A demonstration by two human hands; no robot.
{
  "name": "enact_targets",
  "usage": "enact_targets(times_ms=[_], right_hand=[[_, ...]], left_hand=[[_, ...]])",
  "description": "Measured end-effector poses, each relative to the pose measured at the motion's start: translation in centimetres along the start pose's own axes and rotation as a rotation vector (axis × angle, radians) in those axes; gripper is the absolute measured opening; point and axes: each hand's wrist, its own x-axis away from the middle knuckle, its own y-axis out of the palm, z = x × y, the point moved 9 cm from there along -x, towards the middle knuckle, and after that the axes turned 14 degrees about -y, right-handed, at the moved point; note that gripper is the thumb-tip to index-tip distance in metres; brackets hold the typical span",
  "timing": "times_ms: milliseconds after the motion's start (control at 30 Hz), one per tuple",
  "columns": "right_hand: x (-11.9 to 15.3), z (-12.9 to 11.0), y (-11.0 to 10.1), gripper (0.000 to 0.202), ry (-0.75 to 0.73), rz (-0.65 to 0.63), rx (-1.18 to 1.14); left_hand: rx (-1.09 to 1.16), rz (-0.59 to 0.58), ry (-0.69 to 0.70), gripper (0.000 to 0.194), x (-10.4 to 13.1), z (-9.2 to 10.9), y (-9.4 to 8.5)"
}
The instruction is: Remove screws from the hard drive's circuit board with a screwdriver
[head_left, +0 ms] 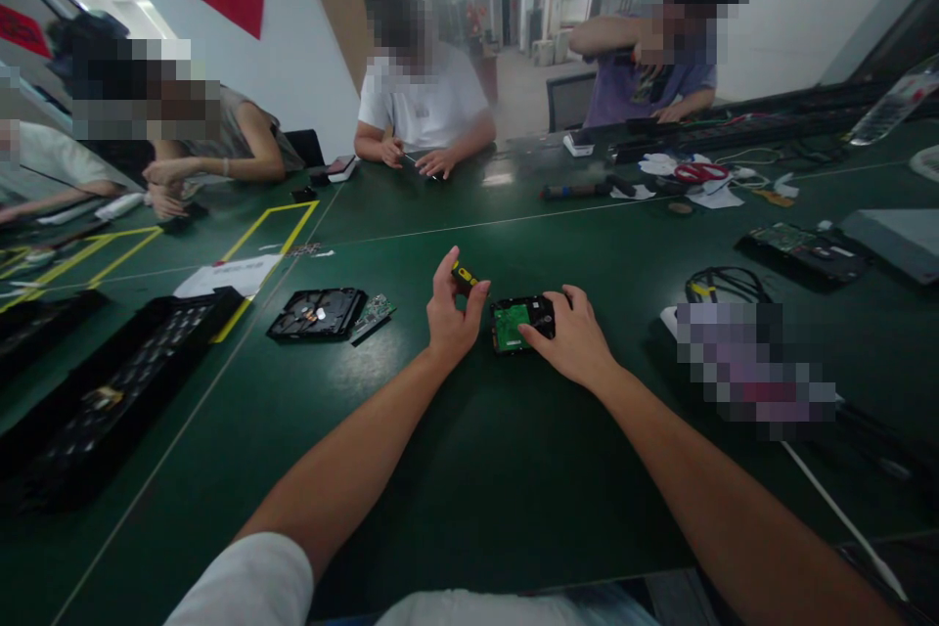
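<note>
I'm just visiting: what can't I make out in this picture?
All in the head view:
Tool: partly covered by the left hand, so its full shape is hidden.
Drive: its right part is covered by the right hand.
Paper: print too small and blurred to read.
Grey box: cut off by the right edge.
Pixelated object: blocks mask its surface.

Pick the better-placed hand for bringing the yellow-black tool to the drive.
Left, probably: the left hand holds the yellow-black tool near the drive, while the right hand grips the drive.
</note>
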Motion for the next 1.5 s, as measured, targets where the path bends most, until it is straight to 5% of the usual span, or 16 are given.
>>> enact_targets(times_ms=[333,833,1100,1267,1367,1500], right_hand=[[0.0,0.4,0.2,0.078,-0.009,0.002,0.005],[0.0,0.7,0.4,0.076,-0.056,0.063,0.027],[0.1,0.8,0.4,0.078,-0.042,0.06,0.005],[0.0,0.8,0.2,0.076,-0.065,0.078,0.032],[-0.1,0.6,0.1,0.076,-0.076,0.086,0.045],[-0.1,0.6,0.1,0.076,-0.071,0.082,0.037]], left_hand=[[-0.015,-0.007,0.068,0.054,-0.8,1.3,0.3],[-0.072,-0.199,0.17,0.02,-3.4,8.0,0.5],[-0.054,-0.657,0.01,0.021,-5.7,9.3,2.7],[0.294,-0.851,-0.279,0.03,-5.0,7.7,4.1],[0.49,-0.895,-0.414,0.028,-4.4,7.0,5.0],[0.448,-0.799,-0.385,0.028,-4.7,6.6,5.1]])
